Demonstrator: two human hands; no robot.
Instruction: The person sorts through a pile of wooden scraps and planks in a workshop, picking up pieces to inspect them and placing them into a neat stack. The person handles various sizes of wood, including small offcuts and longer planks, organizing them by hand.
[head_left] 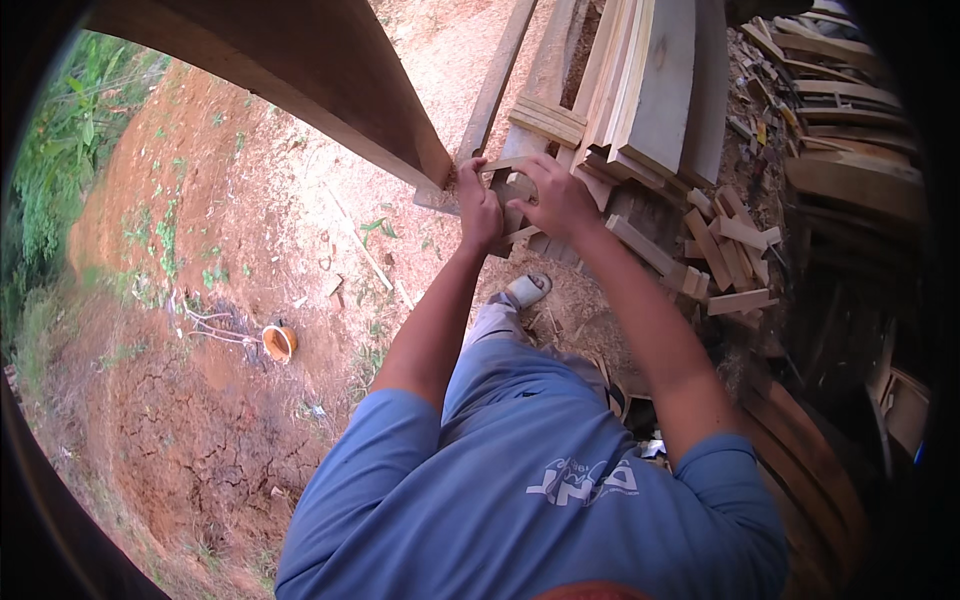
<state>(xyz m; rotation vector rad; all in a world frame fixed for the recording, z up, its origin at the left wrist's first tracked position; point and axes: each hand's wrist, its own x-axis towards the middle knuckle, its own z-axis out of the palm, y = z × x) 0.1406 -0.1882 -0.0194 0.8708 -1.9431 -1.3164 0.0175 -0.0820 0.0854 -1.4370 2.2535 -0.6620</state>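
In front of me, a short pale wooden strip (507,164) spans the gap between my two hands. The fingers of my left hand (481,208) are curled at its left end, beside the foot of a thick brown post. My right hand (562,198) arches over from the other side, its fingertips at the strip's right end and its thumb bent below. Under the hands lies a dark wooden piece (505,205), partly hidden by them. Another pale strip (522,234) pokes out below. Just beyond sits a small bundle of short wooden strips (548,118) on long planks.
A thick wooden post (330,80) slants in from the upper left. Long boards (640,90) are stacked beyond my right hand. Offcuts (730,250) lie heaped at the right, near curved timbers (850,185). An orange round container (279,343) rests on the reddish ground.
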